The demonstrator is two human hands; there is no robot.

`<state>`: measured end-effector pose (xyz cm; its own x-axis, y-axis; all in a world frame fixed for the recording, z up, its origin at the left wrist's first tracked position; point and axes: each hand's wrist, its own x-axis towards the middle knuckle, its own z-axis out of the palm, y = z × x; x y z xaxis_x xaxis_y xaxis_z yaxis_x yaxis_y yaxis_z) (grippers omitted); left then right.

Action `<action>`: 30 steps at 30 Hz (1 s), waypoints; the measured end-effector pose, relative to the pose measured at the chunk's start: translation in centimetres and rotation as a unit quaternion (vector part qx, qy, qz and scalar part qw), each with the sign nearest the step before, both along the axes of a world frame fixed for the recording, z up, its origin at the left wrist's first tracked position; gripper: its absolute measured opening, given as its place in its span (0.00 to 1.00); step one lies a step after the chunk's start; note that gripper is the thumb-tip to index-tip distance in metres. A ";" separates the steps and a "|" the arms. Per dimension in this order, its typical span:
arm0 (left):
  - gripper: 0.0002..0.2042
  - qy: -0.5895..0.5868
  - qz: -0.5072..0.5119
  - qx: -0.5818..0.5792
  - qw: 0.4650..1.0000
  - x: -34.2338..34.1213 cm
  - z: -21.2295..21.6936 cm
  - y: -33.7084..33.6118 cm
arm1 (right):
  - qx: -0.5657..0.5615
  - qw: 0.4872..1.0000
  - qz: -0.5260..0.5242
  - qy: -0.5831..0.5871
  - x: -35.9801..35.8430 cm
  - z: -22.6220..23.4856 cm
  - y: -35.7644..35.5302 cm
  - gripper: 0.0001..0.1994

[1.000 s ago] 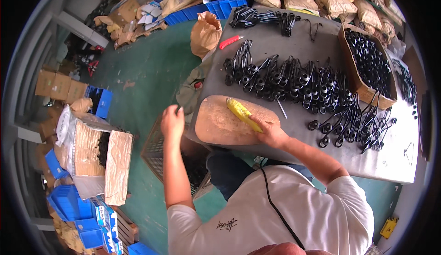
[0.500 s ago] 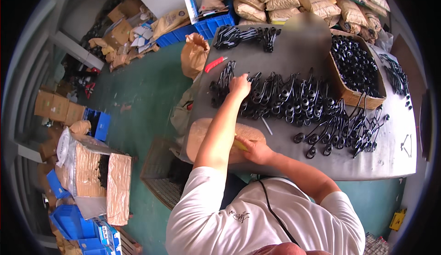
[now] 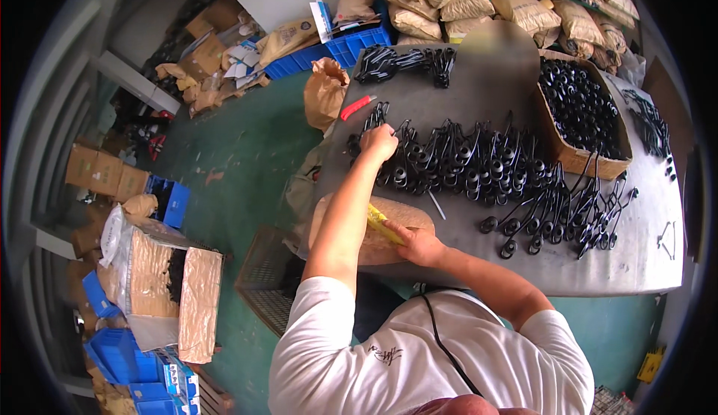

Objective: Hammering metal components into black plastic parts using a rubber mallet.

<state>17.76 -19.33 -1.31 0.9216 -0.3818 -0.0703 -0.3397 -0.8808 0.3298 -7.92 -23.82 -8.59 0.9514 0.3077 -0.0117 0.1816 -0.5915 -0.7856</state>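
My left hand [image 3: 380, 143] is closed at the left end of a long row of black hook-shaped parts [image 3: 479, 160] with round ends. What its fingers pinch, if anything, is hidden. Nearer to me, my right hand [image 3: 420, 245] grips a long, narrow yellow tool [image 3: 383, 223], whose kind I cannot make out. Under the tool and partly beneath my left forearm lies a tan, rounded board [image 3: 351, 254]. A thin white stick [image 3: 437, 205] rests between the board and the hooks. Beyond my left hand is a red-handled cutter [image 3: 357, 107].
An open carton [image 3: 628, 166] full of black round parts stands at the right. More black hooks [image 3: 404, 63] lie at the table's far edge; others [image 3: 557, 217] fan out at near right. A brown paper sack [image 3: 324, 93] and a mesh crate [image 3: 262, 284] stand left of the grey table [image 3: 479, 265].
My left hand has shifted slightly left and nearer along the hooks. The yellow tool now shows much more of its length, pointing far left from my right hand.
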 end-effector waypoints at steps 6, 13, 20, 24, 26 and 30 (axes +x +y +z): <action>0.16 -0.192 -0.015 -0.022 0.981 -0.8 -2.5 1.9 | 0.013 0.999 -0.012 -0.049 -0.1 -0.6 0.6 0.39; 0.17 0.031 0.004 0.042 0.999 -2.8 -2.0 -1.2 | -0.015 1.000 -0.016 -0.002 0.1 -1.3 0.3 0.38; 0.13 0.104 -0.023 -0.083 0.991 -0.1 -5.9 -0.3 | 0.002 1.000 -0.016 -0.006 0.3 -1.4 0.4 0.38; 0.12 0.137 -0.018 -0.230 0.963 1.1 -7.9 0.8 | 0.005 1.000 -0.011 -0.014 0.1 -0.4 0.7 0.37; 0.12 0.181 -0.004 -0.318 0.931 0.3 -7.6 0.4 | 0.006 1.000 -0.015 -0.020 0.2 -0.8 0.5 0.37; 0.10 0.126 0.052 -0.449 0.883 -2.2 -5.9 0.3 | 0.013 0.999 -0.016 -0.029 0.3 -1.1 0.3 0.37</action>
